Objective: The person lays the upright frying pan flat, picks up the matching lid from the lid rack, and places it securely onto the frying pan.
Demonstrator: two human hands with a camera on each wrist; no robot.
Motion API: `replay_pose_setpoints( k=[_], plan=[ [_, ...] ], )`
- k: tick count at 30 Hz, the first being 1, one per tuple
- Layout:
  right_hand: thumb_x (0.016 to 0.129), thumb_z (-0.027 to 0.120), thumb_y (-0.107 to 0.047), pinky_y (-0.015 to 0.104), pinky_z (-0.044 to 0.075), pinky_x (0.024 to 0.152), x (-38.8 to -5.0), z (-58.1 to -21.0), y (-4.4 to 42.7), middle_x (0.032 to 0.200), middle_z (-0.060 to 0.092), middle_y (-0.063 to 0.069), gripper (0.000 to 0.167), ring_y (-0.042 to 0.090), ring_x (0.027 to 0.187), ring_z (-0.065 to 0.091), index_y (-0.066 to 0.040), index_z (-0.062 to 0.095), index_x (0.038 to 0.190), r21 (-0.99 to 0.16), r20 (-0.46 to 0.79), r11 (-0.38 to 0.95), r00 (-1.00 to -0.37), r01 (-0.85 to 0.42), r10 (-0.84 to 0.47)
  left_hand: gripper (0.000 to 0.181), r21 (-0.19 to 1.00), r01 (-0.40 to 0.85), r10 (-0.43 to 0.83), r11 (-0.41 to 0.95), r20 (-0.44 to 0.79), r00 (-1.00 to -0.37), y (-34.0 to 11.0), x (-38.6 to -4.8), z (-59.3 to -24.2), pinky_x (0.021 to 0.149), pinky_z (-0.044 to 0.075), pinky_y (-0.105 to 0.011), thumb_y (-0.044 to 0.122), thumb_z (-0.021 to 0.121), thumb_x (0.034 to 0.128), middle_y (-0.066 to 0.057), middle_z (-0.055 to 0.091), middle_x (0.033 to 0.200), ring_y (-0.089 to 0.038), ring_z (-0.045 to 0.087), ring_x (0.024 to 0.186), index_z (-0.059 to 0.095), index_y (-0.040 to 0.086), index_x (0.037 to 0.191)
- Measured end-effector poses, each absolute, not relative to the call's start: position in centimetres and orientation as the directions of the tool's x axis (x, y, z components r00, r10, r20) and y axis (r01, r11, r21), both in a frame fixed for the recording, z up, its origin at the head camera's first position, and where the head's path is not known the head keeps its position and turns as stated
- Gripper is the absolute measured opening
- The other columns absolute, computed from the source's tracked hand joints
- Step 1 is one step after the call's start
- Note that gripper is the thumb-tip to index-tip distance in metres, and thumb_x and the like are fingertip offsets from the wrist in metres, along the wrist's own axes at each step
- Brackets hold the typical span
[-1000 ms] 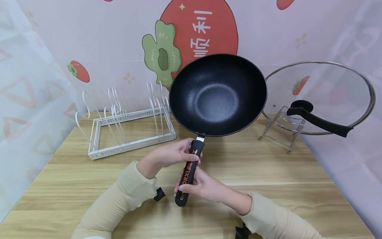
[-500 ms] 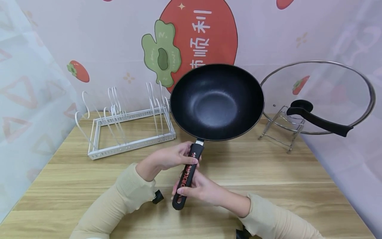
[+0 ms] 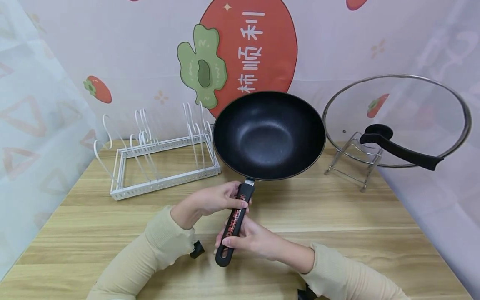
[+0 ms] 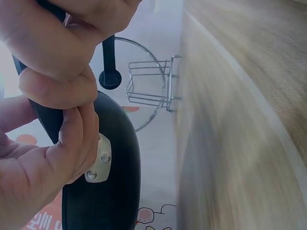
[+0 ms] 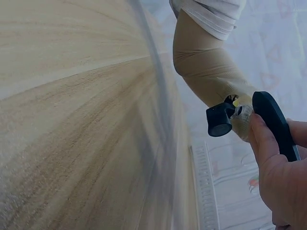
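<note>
As the white rack (image 3: 165,182) stands between eight and nine o'clock from the pan (image 3: 268,135), its nearest wires show just beside the pan's left rim, and a leftward swing would probably catch them. At seven, the left hand (image 3: 217,198) grips the black handle (image 3: 234,222) just below its metal joint (image 3: 249,181), thumb on top; the pan is held off the wooden tabletop (image 3: 300,208), tilted with its inside towards the head camera. Near six, the right hand (image 3: 255,239) grips the handle's lower end; a slack hold in either hand could let the pan roll or dip. At three, the see-through lid (image 3: 397,121) perches in a small wire stand (image 3: 346,175), its rim meeting the pan's in the head view; the true gap cannot be told, and a bump from the pan's edge might topple it. The printed backdrop (image 3: 131,50) rises at twelve, limiting a forward push, while the widest room to move seems to lie over bare wood from four to five, short of the tabletop's right-hand edge
</note>
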State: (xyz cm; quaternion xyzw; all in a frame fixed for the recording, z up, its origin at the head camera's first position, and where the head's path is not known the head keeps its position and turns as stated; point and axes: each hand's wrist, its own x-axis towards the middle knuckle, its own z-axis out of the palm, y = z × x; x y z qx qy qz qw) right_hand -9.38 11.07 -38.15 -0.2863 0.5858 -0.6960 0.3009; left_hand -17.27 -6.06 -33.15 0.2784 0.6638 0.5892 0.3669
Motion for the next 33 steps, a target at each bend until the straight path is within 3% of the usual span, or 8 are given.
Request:
replay_pose_setpoints(
  k=[4,10,19,33],
  plan=[
    [0.103,0.056,-0.001,0.033,0.057,0.09,-9.3,-38.1,11.1,0.109,0.068,0.015,0.033,0.02,0.103,0.07,0.011,0.038,0.127,-0.982,0.031,-0.145,-0.653,0.122,-0.757,0.028,0.985,-0.062,0.802,0.158,-0.165,-0.574,-6.1,-17.2,-33.1,0.085,0.05,-0.026,-0.006,0.052,0.1017,-0.011,0.064,0.1,-0.011,0.064,0.089,0.037,-0.012,0.124],
    [0.104,0.057,-0.005,0.039,0.056,0.094,-9.2,-38.3,11.0,0.108,0.068,0.005,0.032,0.019,0.103,0.07,0.011,0.039,0.124,-0.97,-0.003,-0.155,-0.646,0.188,-0.763,0.026,0.983,-0.084,0.802,0.165,-0.183,-0.568,-6.0,-17.2,-33.5,0.086,0.051,-0.026,-0.006,0.051,0.1015,-0.01,0.064,0.099,-0.01,0.064,0.088,0.038,-0.012,0.123],
    [0.103,0.058,-0.006,0.04,0.056,0.093,-8.8,-38.7,11.0,0.107,0.068,0.003,0.03,0.019,0.102,0.07,0.008,0.04,0.123,-0.968,-0.025,-0.146,-0.66,0.202,-0.75,0.022,0.982,-0.086,0.821,0.166,-0.186,-0.54,-6.0,-17.3,-34.2,0.083,0.05,-0.025,-0.005,0.052,0.1012,-0.006,0.065,0.095,-0.01,0.063,0.085,0.041,-0.011,0.12],
    [0.104,0.058,-0.006,0.036,0.056,0.091,-8.2,-39.4,10.5,0.106,0.068,0.001,0.031,0.014,0.098,0.07,0.013,0.04,0.12,-0.959,0.004,-0.193,-0.673,0.207,-0.74,0.021,0.975,-0.115,0.83,0.192,-0.224,-0.511,-6.1,-17.0,-34.6,0.084,0.051,-0.024,-0.005,0.051,0.1011,-0.007,0.065,0.096,-0.01,0.063,0.086,0.041,-0.01,0.118]
  ],
)
